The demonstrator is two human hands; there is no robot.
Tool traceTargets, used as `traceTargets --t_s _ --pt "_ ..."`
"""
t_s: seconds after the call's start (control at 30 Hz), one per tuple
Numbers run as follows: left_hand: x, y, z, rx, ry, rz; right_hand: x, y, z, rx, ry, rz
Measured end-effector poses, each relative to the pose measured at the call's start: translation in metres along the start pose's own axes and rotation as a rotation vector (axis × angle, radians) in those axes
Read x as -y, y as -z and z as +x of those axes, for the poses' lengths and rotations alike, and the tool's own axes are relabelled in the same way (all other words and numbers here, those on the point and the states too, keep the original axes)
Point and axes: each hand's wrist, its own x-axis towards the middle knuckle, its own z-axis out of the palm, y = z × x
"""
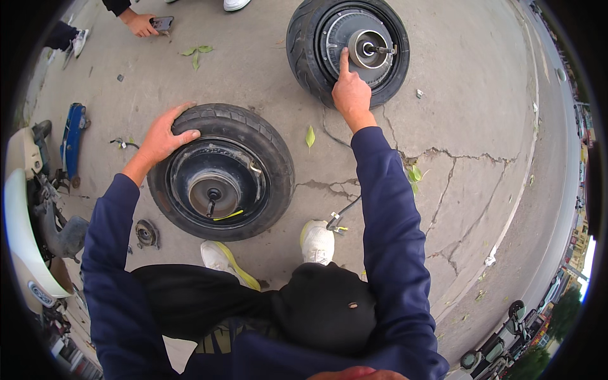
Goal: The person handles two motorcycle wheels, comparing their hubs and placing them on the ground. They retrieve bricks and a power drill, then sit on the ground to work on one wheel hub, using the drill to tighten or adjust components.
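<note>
One black rubber-tyred wheel point(215, 183), left hand point(166, 138) spread, likely steadying it; right hand point(352, 96), index extended, apparently indicating grey-hubbed black-tyred wheel point(335, 31).

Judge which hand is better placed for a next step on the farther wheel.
Right hand, likely: its index finger is at the farther wheel's hub, while the left hand holds the nearer wheel's tire.

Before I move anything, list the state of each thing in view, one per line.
Left hand: holding the near wheel at its edge.
Right hand: index finger extended to the far wheel, other fingers curled.
Near wheel: tyre fitted, axle exposed.
Far wheel: tyre fitted, axle exposed.
Cable: near end unplugged, by the right shoe.
Phone: held in another person's hand.
Pavement: cracked.
</note>
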Motion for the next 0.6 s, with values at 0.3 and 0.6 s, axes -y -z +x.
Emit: traceTargets --t_s 0.3,0.6 --pt "-0.018 0.001 -0.001 0.018 0.089 -0.071 0.005 -0.014 -0.008 -0.004 0.006 -0.042" --pt "-0.011 -0.002 0.006 0.013 0.053 -0.059 0.006 -0.011 -0.01 0.018 0.028 -0.076"
